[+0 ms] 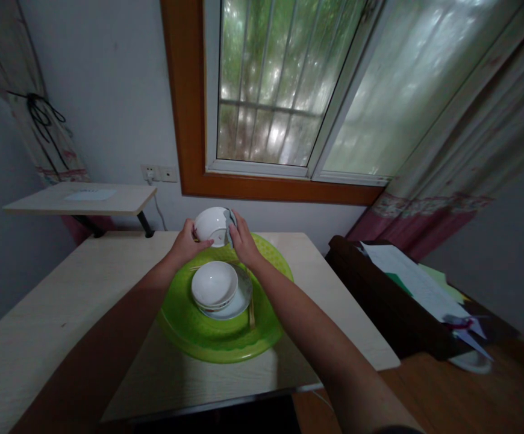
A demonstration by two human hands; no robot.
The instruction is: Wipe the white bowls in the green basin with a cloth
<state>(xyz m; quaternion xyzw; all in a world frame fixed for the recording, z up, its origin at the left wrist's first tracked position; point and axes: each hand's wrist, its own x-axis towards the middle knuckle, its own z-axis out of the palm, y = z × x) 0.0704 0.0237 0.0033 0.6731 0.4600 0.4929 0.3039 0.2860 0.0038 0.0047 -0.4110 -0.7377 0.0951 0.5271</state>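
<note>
My left hand [187, 242] grips the left rim of a white bowl [211, 224], thumb across its near side. The bowl is tilted so that its inside faces me, held above the far part of a green basin [226, 355]. A grey-green cloth [231, 228] is pinched in my right hand [243, 240] and wraps over the bowl's right rim. Inside the basin, stacked white bowls [215, 284] rest on a white plate [239, 307]. Beside the plate lie wooden chopsticks [252, 310], partly hidden by my right forearm.
The basin stands on a pale wooden table [121, 307]. A small raised shelf [85, 199] holding a paper is at the back left. Behind are a wall socket [159, 173] and a barred window [271, 84]. Papers [411, 280] lie on a dark brown piece of furniture to the right.
</note>
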